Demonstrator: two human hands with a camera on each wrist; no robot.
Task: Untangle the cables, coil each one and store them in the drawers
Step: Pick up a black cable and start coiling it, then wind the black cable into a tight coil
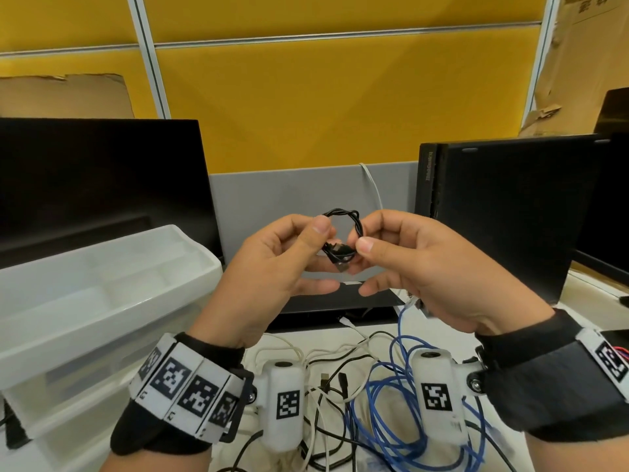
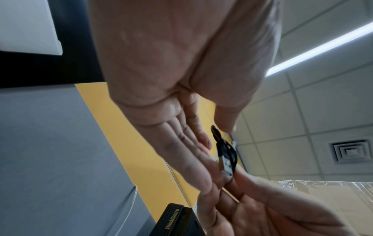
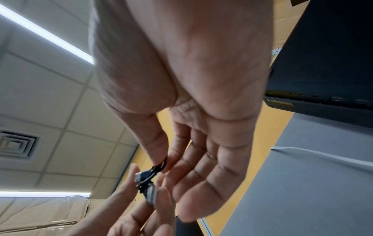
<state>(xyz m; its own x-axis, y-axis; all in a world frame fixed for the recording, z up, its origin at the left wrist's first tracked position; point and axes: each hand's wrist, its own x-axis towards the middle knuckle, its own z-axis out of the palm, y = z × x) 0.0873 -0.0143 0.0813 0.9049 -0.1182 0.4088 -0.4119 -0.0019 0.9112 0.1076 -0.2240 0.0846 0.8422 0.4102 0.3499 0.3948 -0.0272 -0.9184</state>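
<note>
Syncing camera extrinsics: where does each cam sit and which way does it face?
Head: on the head, facing forward and down; shows left hand, right hand, black cable, wristbands.
Left wrist: under the left palm, facing along the fingers and up to the ceiling.
Right wrist: under the right palm, likewise facing up.
Shared: all see both hands pinching the coil.

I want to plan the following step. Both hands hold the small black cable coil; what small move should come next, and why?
Probably carry the black cable coil left and set it in the white drawer tray. It already looks wound into a small loop, pinched by the left hand and right hand, while other cables lie tangled below.
</note>
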